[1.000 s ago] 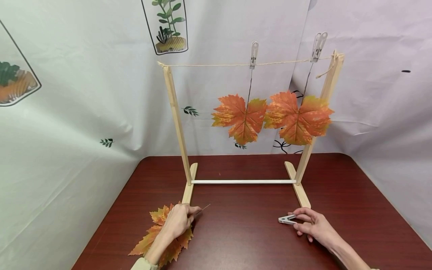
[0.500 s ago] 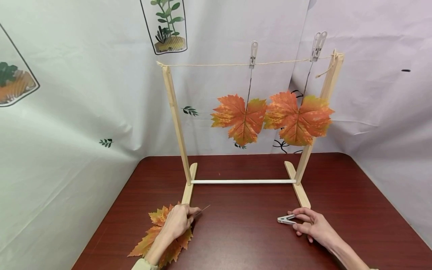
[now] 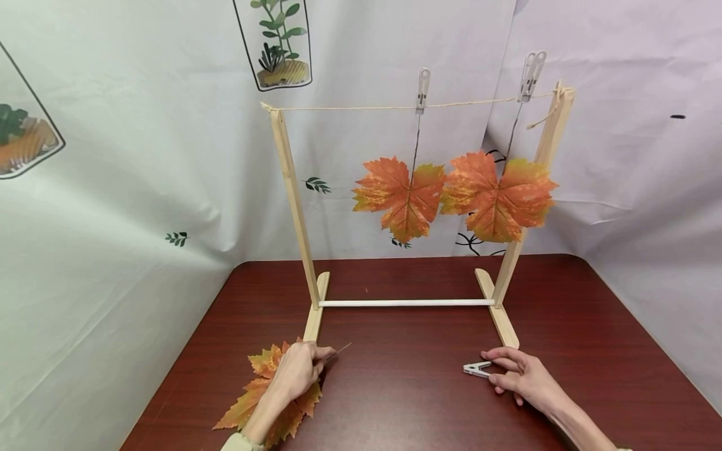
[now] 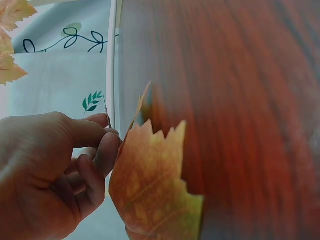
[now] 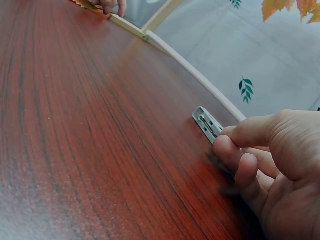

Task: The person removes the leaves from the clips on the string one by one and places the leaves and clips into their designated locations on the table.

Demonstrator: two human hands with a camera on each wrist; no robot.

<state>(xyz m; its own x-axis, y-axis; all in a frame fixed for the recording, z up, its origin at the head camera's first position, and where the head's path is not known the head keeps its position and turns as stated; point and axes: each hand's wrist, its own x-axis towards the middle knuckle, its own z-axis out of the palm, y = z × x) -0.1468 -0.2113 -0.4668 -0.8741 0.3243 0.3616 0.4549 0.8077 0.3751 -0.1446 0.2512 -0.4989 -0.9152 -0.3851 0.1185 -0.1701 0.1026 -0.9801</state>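
Note:
At the table's left front, my left hand [image 3: 296,371] pinches the thin stem [image 3: 341,348] of an orange-yellow artificial leaf [image 3: 242,407]. The leaf lies partly under that hand and wrist; in the left wrist view its jagged blade [image 4: 155,185] shows beside the fingers. On the right, my right hand [image 3: 524,379] pinches the handle ends of a white-grey clothespin [image 3: 476,369] between thumb and forefinger. The clothespin [image 5: 206,125] points left, just above or on the table; I cannot tell which. Behind both hands, two orange leaves [image 3: 403,199] [image 3: 499,197] hang by their stems from clothespins [image 3: 423,91] on a string.
A wooden frame, with a left post [image 3: 294,207], right post [image 3: 510,266] and white lower bar [image 3: 406,303], stands on the dark red table [image 3: 406,388]. The string [image 3: 350,108] runs between the post tops. A printed white cloth [image 3: 141,125] hangs behind.
Both hands stay almost in place, the left still pinching the stem and the right the clothespin. The whole head view shifts very slightly.

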